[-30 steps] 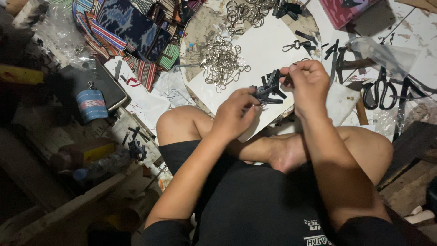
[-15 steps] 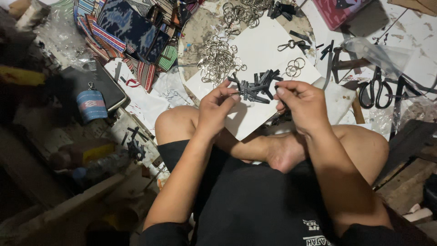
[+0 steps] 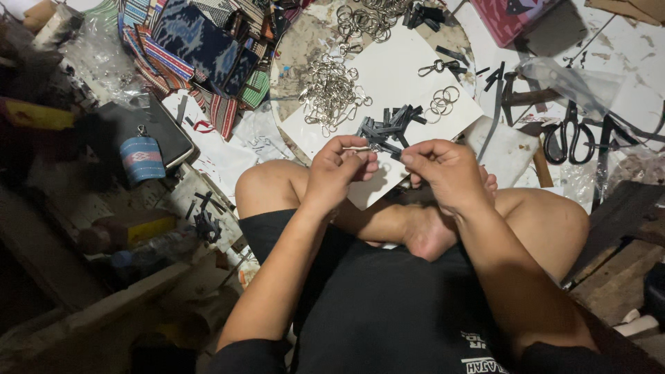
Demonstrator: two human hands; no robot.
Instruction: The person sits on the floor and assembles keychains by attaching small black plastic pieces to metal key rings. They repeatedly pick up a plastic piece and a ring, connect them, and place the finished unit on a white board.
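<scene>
I sit cross-legged with both hands raised over a white board (image 3: 409, 69). My left hand (image 3: 338, 172) pinches a small silver metal clasp (image 3: 358, 148) at its fingertips. My right hand (image 3: 445, 170) is closed beside it, thumb and forefinger pinched on the end of a thin black strap piece (image 3: 390, 148) that reaches to the clasp. Just beyond the fingertips a loose pile of black strap pieces (image 3: 389, 125) lies on the board.
On the board lie a heap of silver clasps (image 3: 331, 90) and a few key rings (image 3: 443, 101). Black scissors (image 3: 566, 136) and a clear plastic bag (image 3: 568, 75) are to the right. Woven striped pouches (image 3: 201, 48) lie at upper left, and a small blue pouch (image 3: 142, 158) on a dark case.
My right hand has come down from above the strap pile to sit level with my left. Both hands have drawn closer to my knees, and the pile now lies uncovered.
</scene>
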